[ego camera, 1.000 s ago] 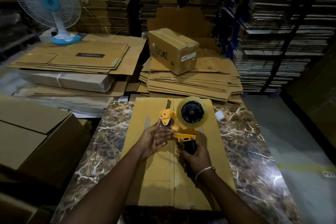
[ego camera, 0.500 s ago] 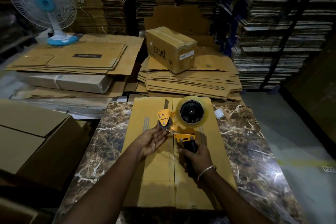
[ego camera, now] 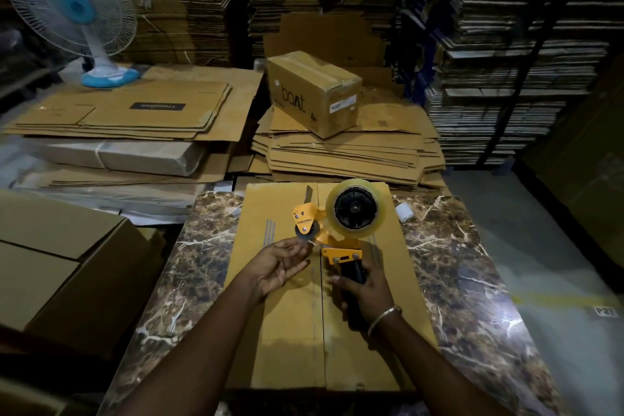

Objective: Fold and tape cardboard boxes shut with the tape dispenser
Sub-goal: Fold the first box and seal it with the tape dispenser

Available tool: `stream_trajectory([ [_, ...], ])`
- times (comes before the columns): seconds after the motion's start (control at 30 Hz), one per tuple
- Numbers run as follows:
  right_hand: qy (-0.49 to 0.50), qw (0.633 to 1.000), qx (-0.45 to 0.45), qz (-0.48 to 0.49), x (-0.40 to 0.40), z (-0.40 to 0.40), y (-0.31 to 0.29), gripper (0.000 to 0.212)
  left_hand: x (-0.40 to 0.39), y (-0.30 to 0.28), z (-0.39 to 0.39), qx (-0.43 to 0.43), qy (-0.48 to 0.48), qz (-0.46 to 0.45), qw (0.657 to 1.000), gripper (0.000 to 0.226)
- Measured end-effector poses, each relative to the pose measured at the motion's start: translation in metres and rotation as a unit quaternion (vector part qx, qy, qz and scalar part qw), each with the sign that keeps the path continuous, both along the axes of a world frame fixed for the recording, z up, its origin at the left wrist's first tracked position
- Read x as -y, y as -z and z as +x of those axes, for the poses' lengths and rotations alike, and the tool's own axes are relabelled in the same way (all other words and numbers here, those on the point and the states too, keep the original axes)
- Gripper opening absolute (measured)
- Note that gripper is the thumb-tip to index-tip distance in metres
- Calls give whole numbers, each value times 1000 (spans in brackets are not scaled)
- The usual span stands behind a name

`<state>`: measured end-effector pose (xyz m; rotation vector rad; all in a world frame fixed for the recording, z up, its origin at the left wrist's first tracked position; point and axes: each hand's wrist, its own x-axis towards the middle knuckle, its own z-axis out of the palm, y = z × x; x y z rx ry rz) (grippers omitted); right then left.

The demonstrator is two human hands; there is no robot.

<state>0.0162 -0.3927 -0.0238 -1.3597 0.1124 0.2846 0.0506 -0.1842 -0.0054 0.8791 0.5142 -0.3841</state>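
A cardboard box (ego camera: 287, 331) lies on the marble table (ego camera: 472, 297) with its two top flaps folded shut, the seam running toward me. Above the seam I hold an orange tape dispenser (ego camera: 337, 223) upright, carrying a clear tape roll. My right hand (ego camera: 364, 290) grips its black handle. My left hand (ego camera: 277, 263) is at the dispenser's roller end, fingertips pinching at the tape end below the black roller; the tape strip itself is hard to see.
A taped "boat" box (ego camera: 314, 94) sits on a stack of flat cardboard (ego camera: 347, 152) behind the table. Another flat stack (ego camera: 128, 115) and a blue-white fan (ego camera: 77, 17) stand at back left. Assembled boxes (ego camera: 60, 263) crowd the left. Shelves of cardboard (ego camera: 506, 61) fill the right.
My hands and the dispenser stay nearly in place. The left hand's fingers have closed in slightly at the roller end.
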Motion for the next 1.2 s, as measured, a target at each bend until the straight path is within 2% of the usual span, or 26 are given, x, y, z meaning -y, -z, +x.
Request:
stream_trajectory([
  [0.2, 10, 1000, -4, 10, 0, 1, -1, 20, -5, 5, -3, 23, -11, -83, 996, 12],
  [0.27, 15, 1000, -16, 18, 0, 2, 0, 20, -7, 5, -3, 14, -3, -99, 995, 2],
  [0.37, 10, 999, -23, 19, 1, 4, 4, 20, -4, 2, 4, -15, -13, -87, 996, 25],
  [0.53, 16, 1000, -15, 21, 2, 2, 1, 18, -3, -3, 15, -48, 22, -44, 998, 3],
  [0.83, 20, 999, -24, 25, 1, 5, 6, 21, -3, -11, 16, -84, 99, -48, 990, 20],
  [0.87, 21, 999, -23, 23, 1, 6, 7, 22, -3, -9, 17, -91, 114, -43, 988, 26],
  [0.97, 17, 1000, -16, 13, -2, 6, 7, 39, -6, -2, 22, -134, 163, -29, 977, 68],
  [1.0, 17, 1000, -15, 10, -2, 6, 8, 42, -6, 0, 23, -145, 174, -26, 974, 73],
  [1.07, 11, 1000, -15, 3, -1, 6, 7, 40, -5, -2, 25, -154, 174, -39, 972, 64],
  [1.2, 1, 1000, -20, -18, 2, 8, 8, 28, -6, -5, 28, -131, 126, -39, 983, 27],
])
